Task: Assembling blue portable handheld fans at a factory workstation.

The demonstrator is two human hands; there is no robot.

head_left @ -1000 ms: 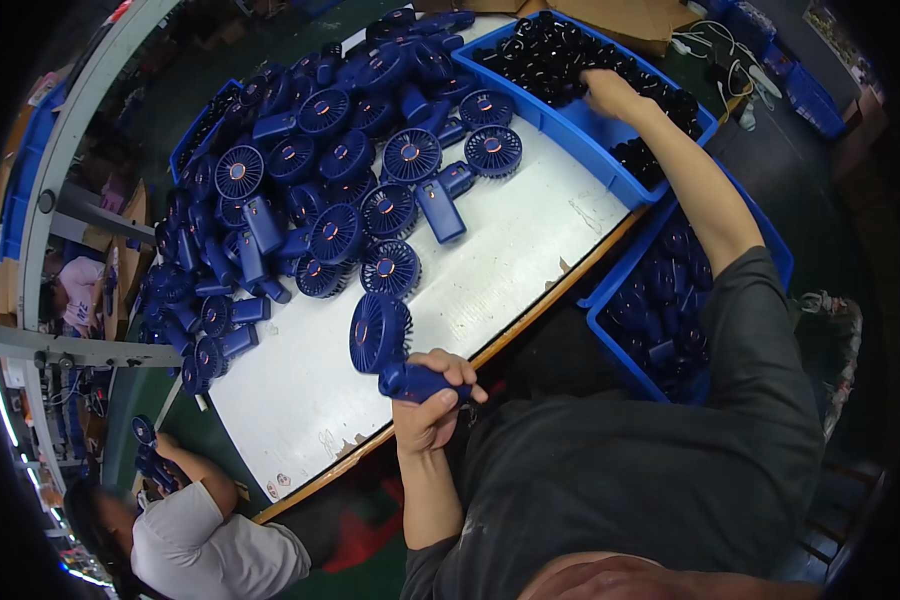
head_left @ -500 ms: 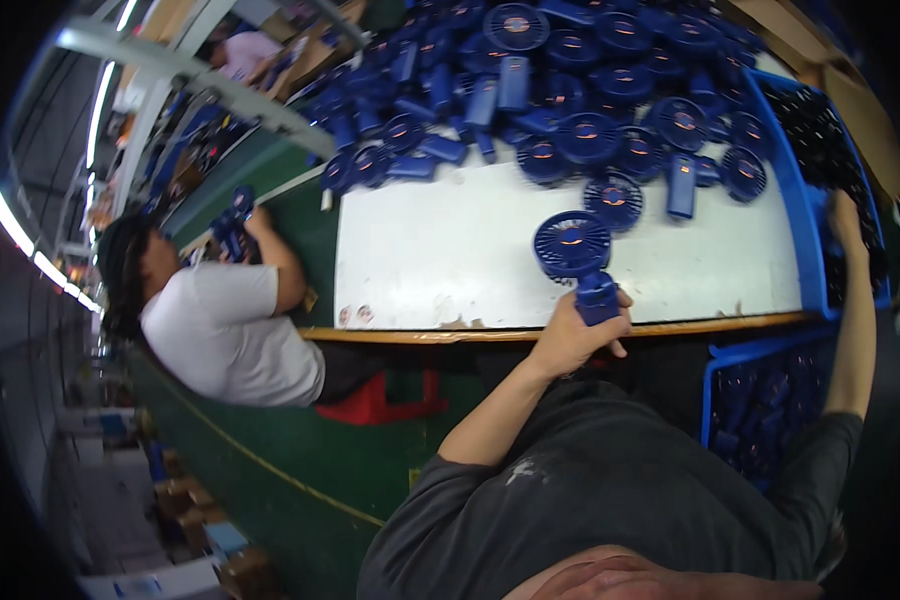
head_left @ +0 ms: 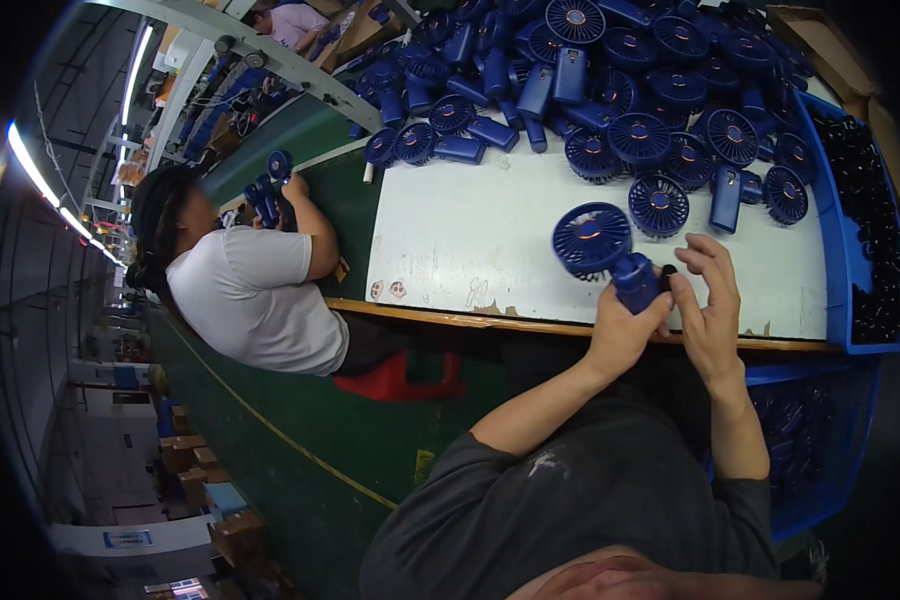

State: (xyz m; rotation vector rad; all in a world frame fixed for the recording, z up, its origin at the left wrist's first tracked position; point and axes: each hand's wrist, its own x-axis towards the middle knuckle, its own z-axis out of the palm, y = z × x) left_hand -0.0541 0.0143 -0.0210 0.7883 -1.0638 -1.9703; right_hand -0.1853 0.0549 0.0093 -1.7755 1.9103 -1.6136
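Note:
My left hand [head_left: 615, 335] is wrapped round the handle of a dark blue handheld fan [head_left: 592, 240], held tilted just above the near part of the white tabletop [head_left: 450, 240]. The fan's round grille points away from me. Close by the handle's lower end, my right hand [head_left: 712, 320] pinches a small black piece [head_left: 668, 270] between thumb and forefinger, its other fingers raised. Whether that piece touches the handle I cannot tell. Beyond my hands lies a heap of similar blue fans [head_left: 640, 140], the nearest one a little past the held fan.
At the right of the table stands a blue bin [head_left: 836, 250] of small black pieces [head_left: 875, 210]. Below it is a blue crate [head_left: 805, 510] holding dark blue items. To the left, a co-worker [head_left: 240, 290] sits on a red stool [head_left: 395, 380] with blue fans in hand.
My right hand has come out of the blue bin, moving left to the fan's handle with a small black piece. My left hand still grips the fan. The whole view has shifted slightly.

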